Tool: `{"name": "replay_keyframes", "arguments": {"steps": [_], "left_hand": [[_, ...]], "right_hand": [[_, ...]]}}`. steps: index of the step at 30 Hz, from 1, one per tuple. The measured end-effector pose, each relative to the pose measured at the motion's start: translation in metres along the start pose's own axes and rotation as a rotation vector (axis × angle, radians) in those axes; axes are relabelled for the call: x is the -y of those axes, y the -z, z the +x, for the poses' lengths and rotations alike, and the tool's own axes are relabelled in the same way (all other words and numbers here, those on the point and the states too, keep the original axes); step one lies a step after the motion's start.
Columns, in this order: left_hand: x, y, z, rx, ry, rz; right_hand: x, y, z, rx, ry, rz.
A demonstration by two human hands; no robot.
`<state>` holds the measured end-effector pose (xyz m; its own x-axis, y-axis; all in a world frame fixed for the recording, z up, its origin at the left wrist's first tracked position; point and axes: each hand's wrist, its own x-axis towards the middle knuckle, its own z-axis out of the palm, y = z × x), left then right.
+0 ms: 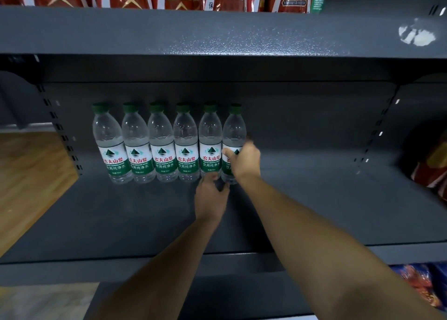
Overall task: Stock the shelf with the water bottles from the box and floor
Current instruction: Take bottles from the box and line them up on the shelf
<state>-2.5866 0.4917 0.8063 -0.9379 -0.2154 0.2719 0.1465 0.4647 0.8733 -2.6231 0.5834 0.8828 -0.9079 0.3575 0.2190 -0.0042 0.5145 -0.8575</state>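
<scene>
Right grip (244, 161) round clear plastic bottle (234, 130) | speckled grey metal shelf (314, 198)

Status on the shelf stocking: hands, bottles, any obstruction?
Right hand gripping sixth bottle, upright at row's right end. Left hand at its base, grip unclear. Five bottles lined up to its left. Nothing blocking the shelf.

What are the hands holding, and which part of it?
The right hand grips the rightmost water bottle around its labelled middle. The left hand is at its bottom; a grip there is too blurred to tell.
</scene>
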Motion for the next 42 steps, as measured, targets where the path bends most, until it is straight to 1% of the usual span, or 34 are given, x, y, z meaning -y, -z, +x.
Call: {"name": "replay_keyframes", "arguments": {"steps": [9,14,18,21,24,25,27,33,36,42], "left_hand": [[0.003,-0.004,0.011,0.004,0.005,0.067],[-0.001,-0.006,0.009,0.010,0.009,0.135],[-0.002,0.000,0.004,-0.024,-0.025,0.232],[0.000,0.008,-0.002,-0.026,-0.057,0.245],[0.003,0.018,-0.011,-0.013,-0.081,0.245],[0.004,0.022,-0.013,-0.009,-0.090,0.243],[0.005,0.028,-0.018,0.006,-0.095,0.241],[0.001,0.044,-0.036,0.014,-0.146,0.231],[-0.001,0.057,-0.048,0.021,-0.197,0.227],[0.006,0.113,-0.093,-0.053,-0.294,0.161]], "right_hand": [[-0.001,-0.012,0.009,-0.072,0.029,-0.012],[-0.005,-0.011,0.011,-0.068,0.035,-0.004],[-0.005,-0.010,0.014,-0.046,0.032,0.044],[-0.011,-0.009,0.015,0.024,-0.075,0.089],[-0.036,-0.010,0.004,0.180,-0.213,0.074],[-0.045,-0.011,-0.002,0.208,-0.210,0.057],[-0.056,-0.007,-0.014,0.206,-0.158,0.060],[-0.043,0.011,-0.052,0.084,-0.011,0.180],[-0.035,0.015,-0.080,0.063,0.035,0.210],[-0.018,0.008,-0.159,0.044,0.095,0.219]]}}
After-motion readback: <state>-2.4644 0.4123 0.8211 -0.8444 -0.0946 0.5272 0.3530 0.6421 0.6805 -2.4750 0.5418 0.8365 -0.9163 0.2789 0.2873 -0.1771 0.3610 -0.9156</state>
